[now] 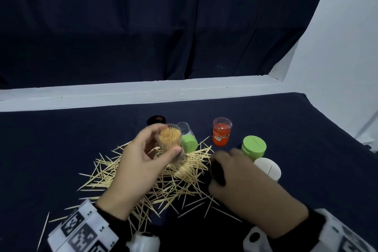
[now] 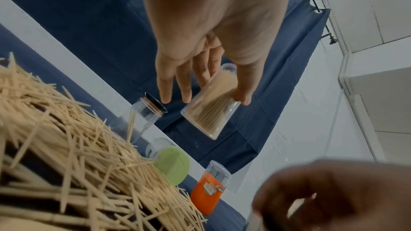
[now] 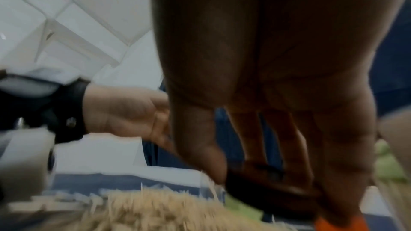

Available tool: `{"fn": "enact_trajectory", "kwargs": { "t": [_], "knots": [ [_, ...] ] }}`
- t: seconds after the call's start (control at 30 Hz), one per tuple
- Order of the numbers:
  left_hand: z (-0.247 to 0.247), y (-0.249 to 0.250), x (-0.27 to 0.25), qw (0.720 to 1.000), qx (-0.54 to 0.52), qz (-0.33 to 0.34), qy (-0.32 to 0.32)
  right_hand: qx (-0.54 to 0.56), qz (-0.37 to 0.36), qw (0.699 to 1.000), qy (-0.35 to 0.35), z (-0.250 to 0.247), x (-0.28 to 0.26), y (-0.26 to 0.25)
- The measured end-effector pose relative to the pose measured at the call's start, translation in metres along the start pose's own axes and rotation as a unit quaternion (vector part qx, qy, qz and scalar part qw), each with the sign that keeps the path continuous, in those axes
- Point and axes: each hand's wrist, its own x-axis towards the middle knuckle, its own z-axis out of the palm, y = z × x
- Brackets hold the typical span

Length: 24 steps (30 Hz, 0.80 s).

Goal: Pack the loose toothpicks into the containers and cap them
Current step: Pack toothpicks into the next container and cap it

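My left hand [image 1: 161, 147] grips a clear container [image 1: 170, 136] packed with upright toothpicks, lifted a little above the pile; in the left wrist view thumb and fingers wrap the container [image 2: 211, 110]. My right hand [image 1: 216, 166] pinches a black cap [image 1: 217, 176] just right of the container, apart from it. The right wrist view is blurred but shows the black cap [image 3: 266, 192] between thumb and fingers. Loose toothpicks [image 1: 163, 182] lie in a wide heap on the dark cloth under both hands.
A clear container with a green cap [image 1: 189, 140] lies behind the held one. An orange container [image 1: 222, 132] stands open farther right. A green-capped container [image 1: 253, 147] and a white-capped one [image 1: 268, 168] stand beside my right hand. A black-capped container [image 1: 156, 120] sits at the back.
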Motion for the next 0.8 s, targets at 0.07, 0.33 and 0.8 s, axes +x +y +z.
{"fn": "enact_trajectory", "kwargs": {
  "t": [0.07, 0.33, 0.8],
  "knots": [
    [0.001, -0.001, 0.0, 0.999, -0.034, -0.003, -0.009, 0.104, -0.019, 0.991, 0.084, -0.018, 0.0, -0.01],
    [0.004, 0.001, -0.004, 0.994, -0.085, -0.006, -0.066, 0.347, -0.083, 0.924, 0.138, -0.029, 0.017, -0.017],
    [0.001, 0.004, -0.003, 0.982, -0.068, -0.031, -0.174, 0.235, -0.193, 0.952, 0.041, -0.046, 0.025, -0.01]
  ]
}}
